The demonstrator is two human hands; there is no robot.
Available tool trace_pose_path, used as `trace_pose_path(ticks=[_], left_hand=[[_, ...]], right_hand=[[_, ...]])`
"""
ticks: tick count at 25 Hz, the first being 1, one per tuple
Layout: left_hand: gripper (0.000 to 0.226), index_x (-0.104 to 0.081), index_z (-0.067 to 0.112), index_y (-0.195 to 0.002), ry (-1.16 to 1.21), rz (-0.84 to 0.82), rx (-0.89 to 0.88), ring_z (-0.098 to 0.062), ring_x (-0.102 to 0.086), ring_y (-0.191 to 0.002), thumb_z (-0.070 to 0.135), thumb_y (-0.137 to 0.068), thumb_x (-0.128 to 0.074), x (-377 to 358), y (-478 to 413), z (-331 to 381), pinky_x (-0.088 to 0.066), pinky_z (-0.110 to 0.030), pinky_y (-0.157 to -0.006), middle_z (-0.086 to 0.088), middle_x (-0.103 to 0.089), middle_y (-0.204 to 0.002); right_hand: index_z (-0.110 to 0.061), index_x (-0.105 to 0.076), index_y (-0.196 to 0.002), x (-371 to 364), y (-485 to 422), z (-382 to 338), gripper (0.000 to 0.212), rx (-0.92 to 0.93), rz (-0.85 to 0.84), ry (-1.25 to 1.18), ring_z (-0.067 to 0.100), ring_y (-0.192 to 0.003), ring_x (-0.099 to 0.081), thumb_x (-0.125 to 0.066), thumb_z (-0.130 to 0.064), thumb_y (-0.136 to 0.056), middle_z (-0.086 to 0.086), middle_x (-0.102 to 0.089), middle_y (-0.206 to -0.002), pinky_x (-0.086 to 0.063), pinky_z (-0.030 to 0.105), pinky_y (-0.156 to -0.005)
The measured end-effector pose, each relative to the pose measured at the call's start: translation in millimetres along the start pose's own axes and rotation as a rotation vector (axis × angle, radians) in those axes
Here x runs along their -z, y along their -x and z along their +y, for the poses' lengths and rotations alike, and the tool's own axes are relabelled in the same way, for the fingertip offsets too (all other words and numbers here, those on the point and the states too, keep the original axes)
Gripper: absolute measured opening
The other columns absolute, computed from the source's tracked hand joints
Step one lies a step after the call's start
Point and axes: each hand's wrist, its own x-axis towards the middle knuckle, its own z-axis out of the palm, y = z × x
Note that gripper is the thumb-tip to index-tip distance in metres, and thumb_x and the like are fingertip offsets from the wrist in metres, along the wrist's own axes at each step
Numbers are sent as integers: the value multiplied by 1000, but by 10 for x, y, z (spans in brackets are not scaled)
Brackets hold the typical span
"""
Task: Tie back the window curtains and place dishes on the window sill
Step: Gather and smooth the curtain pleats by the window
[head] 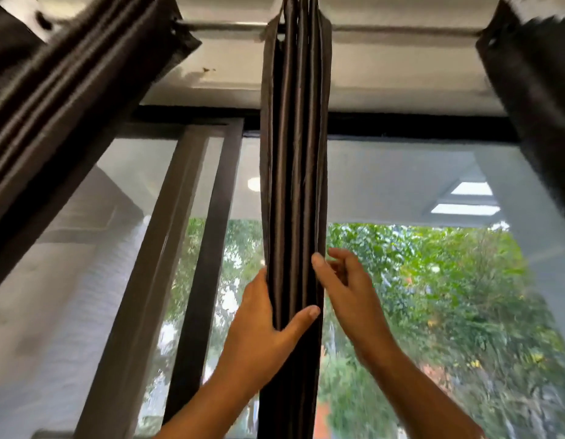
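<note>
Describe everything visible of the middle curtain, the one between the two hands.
The middle curtain is dark brown-grey cloth with a slight sheen, gathered into narrow upright folds. It hangs straight from the metal rod at the top, in front of the window glass, and runs out of view at the bottom. The left hand grips it low down, thumb across the front. The right hand lays its thumb against the right edge, fingers off the cloth.

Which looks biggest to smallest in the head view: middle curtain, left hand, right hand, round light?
1. middle curtain
2. left hand and right hand: about alike, not ranked
3. round light
</note>
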Motion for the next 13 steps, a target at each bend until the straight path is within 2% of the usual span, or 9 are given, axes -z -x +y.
trace_pose_path(ticks=[2,5,7,9,10,12,13], left_hand=[[79,-28,31,-138,21,22,-29,-4,-45,-122,48,-72,-68,-30,-311,30,-41,-26,-101,11,-44,-134],[93,-17,21,-145,5,12,-19,-15,-40,-130,42,-73,-71,-71,-666,73,-38,-37,-105,1,-35,-145],[84,-16,17,-144,-29,4,-24,-20,-42,-128,25,-78,-68,-126,-775,101,-40,-39,-102,-3,-35,-144],[75,-15,17,-144,-10,10,-37,-23,-44,-126,4,-82,-55,-192,-799,93,-42,-39,-101,-6,-37,-143],[74,-15,17,-144,7,18,-39,-22,-43,-127,-3,-81,-48,-216,-791,84,-42,-38,-102,-6,-38,-143],[74,-15,18,-145,25,39,-39,-21,-42,-128,-11,-81,-38,-210,-778,54,-40,-36,-104,-6,-39,-143],[73,-16,17,-145,28,45,-36,-20,-43,-127,-12,-81,-35,-179,-779,29,-40,-36,-104,-6,-40,-142]], right_hand=[[-27,-51,-111,-37,-443,-169,40,16,-38,44,10,-96,-60,-56,-52,-80,-14,-61,-95,-46,27,-84],[-20,-46,-123,-127,-991,-407,58,79,-72,113,18,-105,-60,-60,-54,-78,0,-62,-114,-47,38,-95],[-21,-25,-142,-210,-1246,-544,80,170,-87,176,24,-119,-52,-66,-47,-78,7,-49,-136,-41,41,-103],[-27,-1,-148,-306,-1453,-645,98,263,-112,358,28,-127,-43,-70,-36,-79,9,-36,-147,-36,36,-106],[-30,1,-147,-353,-1534,-682,98,290,-129,463,31,-126,-43,-70,-27,-80,12,-35,-146,-37,35,-104],[-32,-12,-147,-475,-1654,-718,85,294,-179,668,37,-124,-43,-61,-8,-82,20,-36,-143,-38,41,-104],[-28,-20,-146,-563,-1689,-719,76,292,-203,768,39,-127,-39,-53,-3,-83,22,-31,-145,-37,43,-105]])
